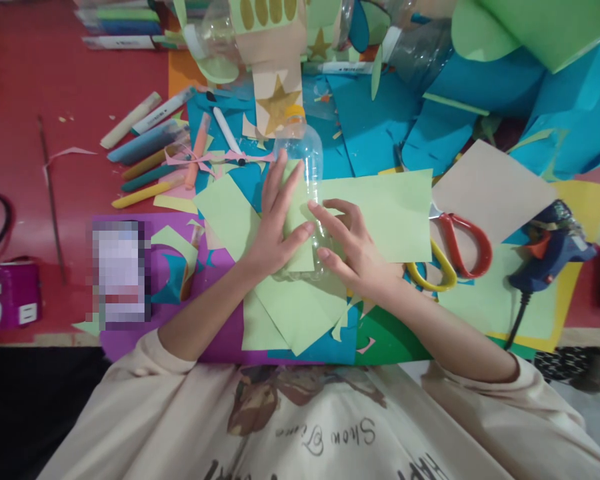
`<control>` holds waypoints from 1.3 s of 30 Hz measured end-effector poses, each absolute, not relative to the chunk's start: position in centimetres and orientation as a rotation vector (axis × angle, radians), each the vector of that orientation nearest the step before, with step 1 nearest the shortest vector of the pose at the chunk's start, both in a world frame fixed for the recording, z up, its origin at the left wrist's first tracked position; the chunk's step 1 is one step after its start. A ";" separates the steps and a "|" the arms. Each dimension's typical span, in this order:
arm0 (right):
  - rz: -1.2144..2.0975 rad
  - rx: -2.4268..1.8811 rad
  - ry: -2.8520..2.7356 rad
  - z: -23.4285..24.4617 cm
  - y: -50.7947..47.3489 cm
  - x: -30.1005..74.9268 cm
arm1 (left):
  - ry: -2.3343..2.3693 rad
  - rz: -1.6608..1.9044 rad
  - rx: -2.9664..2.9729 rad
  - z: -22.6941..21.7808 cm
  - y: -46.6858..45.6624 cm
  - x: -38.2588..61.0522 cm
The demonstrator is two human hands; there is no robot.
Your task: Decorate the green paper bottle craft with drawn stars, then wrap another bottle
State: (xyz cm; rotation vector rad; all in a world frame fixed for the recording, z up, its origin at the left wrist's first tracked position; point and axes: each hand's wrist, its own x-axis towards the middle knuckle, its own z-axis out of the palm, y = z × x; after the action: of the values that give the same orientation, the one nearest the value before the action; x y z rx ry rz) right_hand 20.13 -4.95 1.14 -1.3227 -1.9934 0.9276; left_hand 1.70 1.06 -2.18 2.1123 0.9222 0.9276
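Note:
A clear plastic bottle (306,155) lies on its side among sheets of paper, its neck pointing away from me. A pale green paper sheet (385,210) is laid round its body. My left hand (275,217) lies flat on the paper over the bottle, fingers stretched and spread. My right hand (353,243) presses the paper against the bottle's side with curved fingertips. Neither hand grips anything.
Red and yellow scissors (457,250) lie right of my right hand, a blue glue gun (550,247) further right. Markers and crayons (147,157) lie at the left. Blue paper (380,120), a second bottle (215,43) and a gold star cutout (279,105) crowd the back.

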 end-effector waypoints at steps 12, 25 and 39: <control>0.939 -1.322 -2.015 1.1 -5.0 20.1 | 0.970 0.884 2.129 -1.7 0.8 1.8; 0.834 -1.232 -1.980 0.2 -5.0 20.0 | 0.932 0.948 1.885 -0.7 0.4 2.3; 0.933 -1.298 -1.950 0.4 -5.4 19.6 | 1.021 0.932 1.758 0.7 -0.4 2.8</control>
State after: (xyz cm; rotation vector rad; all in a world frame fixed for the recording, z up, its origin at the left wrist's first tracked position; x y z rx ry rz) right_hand 19.62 -5.43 0.41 -1.2983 -1.9502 0.9328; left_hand 2.77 -0.36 0.69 1.7577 1.0210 0.9321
